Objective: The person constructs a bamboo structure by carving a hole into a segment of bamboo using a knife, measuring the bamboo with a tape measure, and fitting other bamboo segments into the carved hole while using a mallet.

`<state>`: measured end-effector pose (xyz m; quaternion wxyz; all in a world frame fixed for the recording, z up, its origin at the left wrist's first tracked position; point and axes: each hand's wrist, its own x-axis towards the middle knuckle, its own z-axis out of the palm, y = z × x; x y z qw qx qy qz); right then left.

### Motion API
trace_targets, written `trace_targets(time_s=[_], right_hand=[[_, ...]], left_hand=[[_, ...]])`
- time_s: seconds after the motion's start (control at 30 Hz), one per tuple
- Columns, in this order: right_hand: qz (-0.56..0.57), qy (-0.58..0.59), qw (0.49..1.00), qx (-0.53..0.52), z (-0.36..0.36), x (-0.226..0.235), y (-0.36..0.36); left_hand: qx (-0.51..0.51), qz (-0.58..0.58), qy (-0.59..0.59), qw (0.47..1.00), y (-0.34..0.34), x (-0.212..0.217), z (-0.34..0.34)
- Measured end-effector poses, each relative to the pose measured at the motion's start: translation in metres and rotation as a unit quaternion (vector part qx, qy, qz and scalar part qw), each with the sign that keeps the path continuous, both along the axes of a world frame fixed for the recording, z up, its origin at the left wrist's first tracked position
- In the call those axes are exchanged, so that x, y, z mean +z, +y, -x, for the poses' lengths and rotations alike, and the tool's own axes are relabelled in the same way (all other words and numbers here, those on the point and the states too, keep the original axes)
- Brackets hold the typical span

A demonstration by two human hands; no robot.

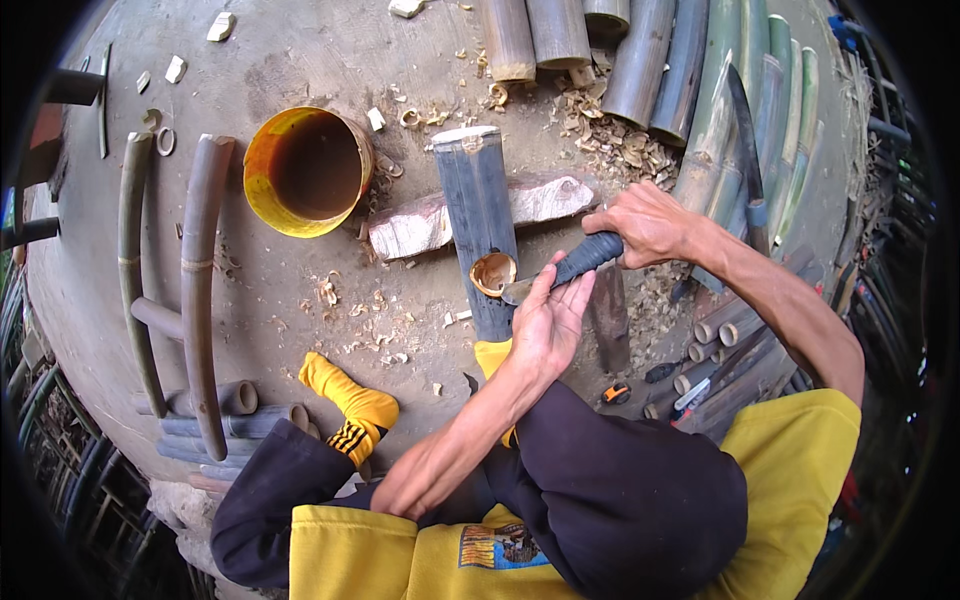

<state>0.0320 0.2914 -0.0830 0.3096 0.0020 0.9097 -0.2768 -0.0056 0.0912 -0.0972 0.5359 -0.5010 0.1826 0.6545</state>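
Observation:
My right hand [648,226] is closed round the dark, wrapped handle of a knife [588,256]. Lower down, my left hand [548,325] pinches the knife near its blade, thumb on one side and fingers on the other. The blade end meets the edge of a round cut hole [493,273] in a dark bamboo tube [474,195]. A pale curl of bamboo lines that hole. The tube lies across a rough whitish block [412,228], and a yellow-socked foot rests against its near end.
A yellow bucket [254,190] of brown liquid stands at left, beside a bamboo frame [200,260]. Thick bamboo tubes [640,60] lie at the back, with shavings [625,150] before them. A long machete [745,130] leans at right. A tape measure [616,394] lies near my knee.

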Motion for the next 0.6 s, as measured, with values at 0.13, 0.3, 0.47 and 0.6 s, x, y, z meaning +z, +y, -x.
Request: trace_targets(time_s=[0.13, 0.3, 0.47, 0.6], right_hand=[[0.124, -0.066, 0.977, -0.162, -0.046, -0.012, -0.041], [0.228, -0.135, 0.867, -0.421, -0.084, -0.003, -0.145], [0.246, -0.174, 0.803, -0.514, -0.051, 0.018, -0.203], [0.008, -0.069, 0.988, -0.141, -0.061, 0.034, -0.084]], left_hand=[[-0.201, 0.024, 0.044, 0.978, -0.018, -0.007, 0.014], [-0.53, 0.023, 0.091, 0.843, -0.035, -0.012, 0.051], [-0.683, 0.02, 0.195, 0.704, -0.043, -0.012, 0.077], [-0.293, -0.082, 0.075, 0.949, -0.038, -0.011, 0.02]])
